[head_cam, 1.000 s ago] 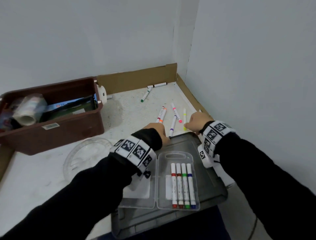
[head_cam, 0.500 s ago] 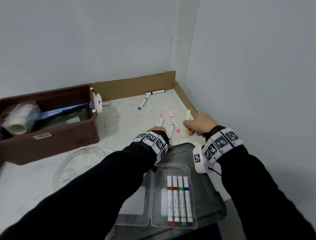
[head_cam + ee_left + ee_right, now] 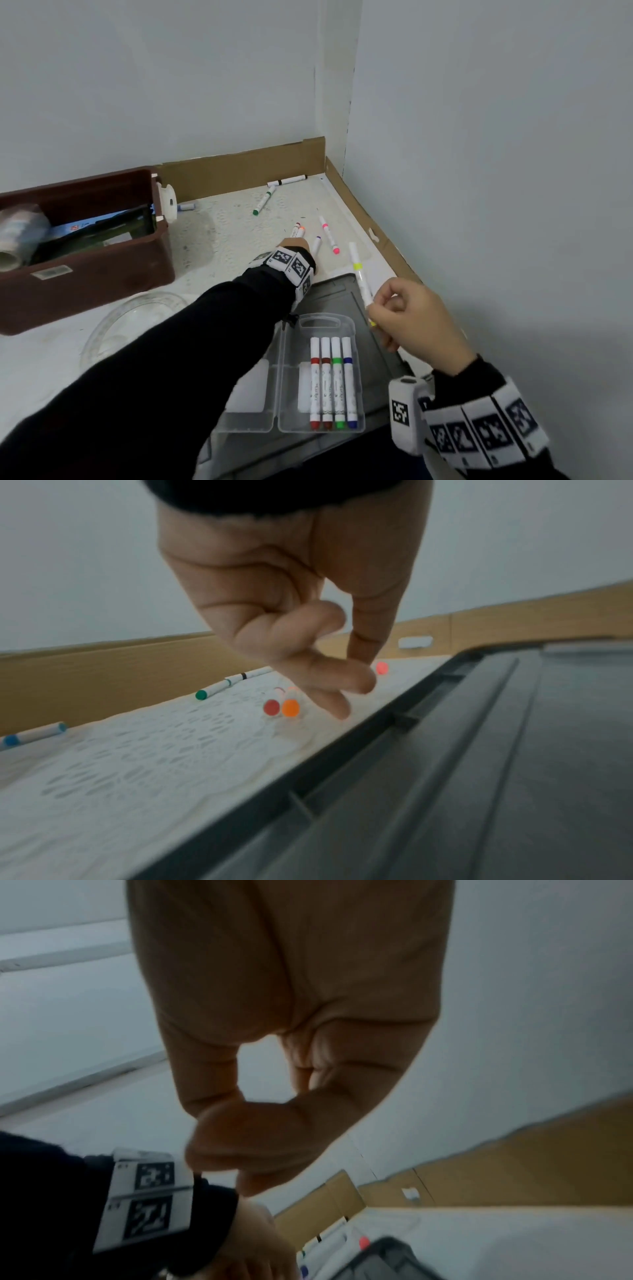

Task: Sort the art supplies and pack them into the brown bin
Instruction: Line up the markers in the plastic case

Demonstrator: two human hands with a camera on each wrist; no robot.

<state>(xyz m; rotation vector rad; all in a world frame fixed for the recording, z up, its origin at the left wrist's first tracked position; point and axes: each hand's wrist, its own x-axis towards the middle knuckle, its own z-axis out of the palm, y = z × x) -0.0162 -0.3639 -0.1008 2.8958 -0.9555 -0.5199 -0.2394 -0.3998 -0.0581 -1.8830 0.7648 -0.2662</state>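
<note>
My right hand (image 3: 380, 308) pinches a white marker with a yellow band (image 3: 359, 274) and holds it in the air over the grey lid (image 3: 342, 291). My left hand (image 3: 295, 245) reaches forward onto the table; its fingers (image 3: 329, 674) curl down against the thumb beside the red and orange markers (image 3: 281, 707). A purple marker (image 3: 317, 244) lies against that hand, and whether the hand grips it is hidden. The brown bin (image 3: 102, 274) stands at the left with rolls and a box inside. The open clear marker case (image 3: 291, 377) holds several markers.
Loose on the table lie a pink marker (image 3: 329, 234), a green marker (image 3: 263, 202), a black-banded marker (image 3: 287, 180) and a blue marker (image 3: 34, 734). A clear round dish (image 3: 137, 318) sits before the bin. A cardboard rim (image 3: 239, 171) and walls close the corner.
My right hand lifted the yellow marker off the table and drew it back over the grey lid. My left hand stretched forward to the purple marker.
</note>
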